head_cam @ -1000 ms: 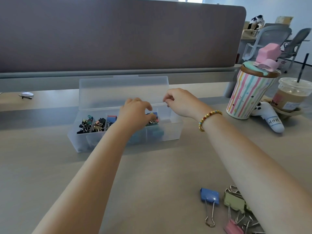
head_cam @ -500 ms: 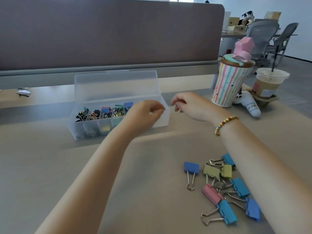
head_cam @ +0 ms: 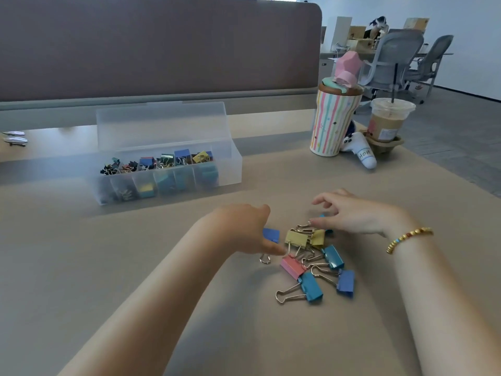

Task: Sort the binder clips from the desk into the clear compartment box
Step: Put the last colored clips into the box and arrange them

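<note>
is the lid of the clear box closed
No, the clear box has its lid standing upright behind it, with clips showing in the compartments.

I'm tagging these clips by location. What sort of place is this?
Most likely an open-plan office: a desk backed by a fabric divider panel, mesh office chairs at other desks behind, and an iced coffee cup beside the work.

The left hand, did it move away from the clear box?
Yes. The left hand was at the clear box; now it has come back toward the person, down by the pile of binder clips on the desk.
</note>
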